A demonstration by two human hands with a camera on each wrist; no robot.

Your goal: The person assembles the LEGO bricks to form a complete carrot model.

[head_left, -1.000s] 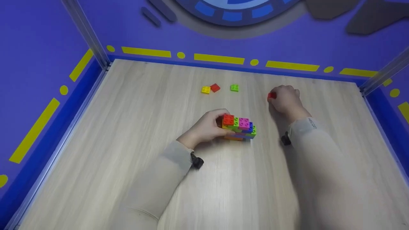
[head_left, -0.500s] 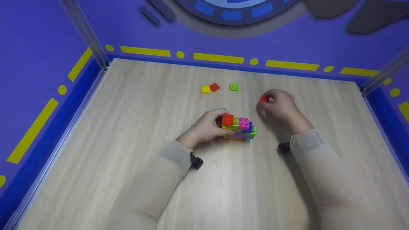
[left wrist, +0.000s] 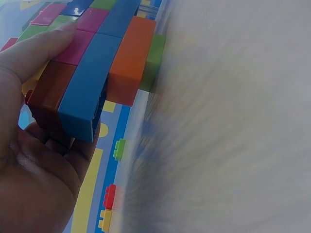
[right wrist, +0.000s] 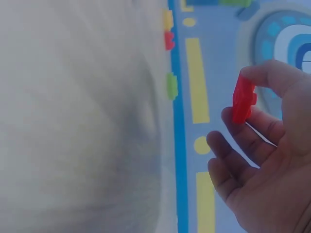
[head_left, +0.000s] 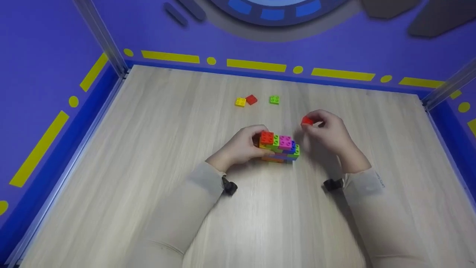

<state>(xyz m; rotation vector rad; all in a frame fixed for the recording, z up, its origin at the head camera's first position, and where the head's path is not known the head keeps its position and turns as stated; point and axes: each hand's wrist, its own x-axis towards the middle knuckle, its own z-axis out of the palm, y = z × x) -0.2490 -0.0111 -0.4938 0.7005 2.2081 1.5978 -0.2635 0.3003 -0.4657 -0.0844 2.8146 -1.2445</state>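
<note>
My left hand (head_left: 243, 147) grips the left end of a block of joined toy bricks (head_left: 285, 142), thumb on the near side. Red, green and pink bricks top this stack in the head view; blue, orange, brown and pink sides show in the left wrist view (left wrist: 92, 63). To the right of the stack, my right hand (head_left: 331, 132) pinches a red brick (head_left: 307, 121) between thumb and fingers, apart from the stack. In the right wrist view that red brick (right wrist: 243, 99) is seen edge-on, its studs toward the palm.
Farther back on the wooden table (head_left: 178, 123) lie a yellow brick (head_left: 240, 102), a red brick (head_left: 251, 99) touching or nearly touching it, and a green brick (head_left: 274, 99). Blue walls (head_left: 260, 44) with yellow markings border the table at the back and sides.
My right hand has come nearer and slightly left with the red brick, from the table's right back toward the stack. The left hand and the stack have stayed in place.
</note>
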